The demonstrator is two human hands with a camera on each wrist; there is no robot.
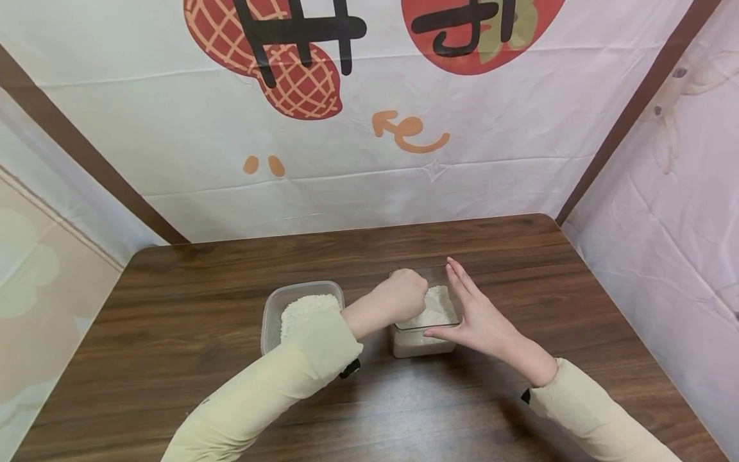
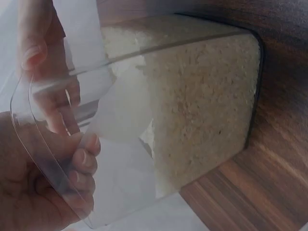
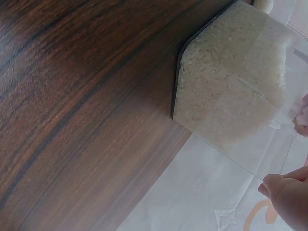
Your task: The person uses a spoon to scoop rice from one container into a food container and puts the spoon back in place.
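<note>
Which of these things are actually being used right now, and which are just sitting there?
In use:
clear container of rice
left hand, curled inside that container
right hand, fingers straight against its side

Just there:
second tub of rice
wooden table
printed cloth backdrop

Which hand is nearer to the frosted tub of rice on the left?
Left. The left hand is in the clear container beside the frosted tub; the right hand is on that container's far side.

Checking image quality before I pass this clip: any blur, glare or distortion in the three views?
Head view: sharp, evenly lit, wide-angle bending at the edges. Left wrist view: dim; the clear container wall shows pale reflections, left hand soft. Right wrist view: wood grain crisp, right hand blurred at the corner.
</note>
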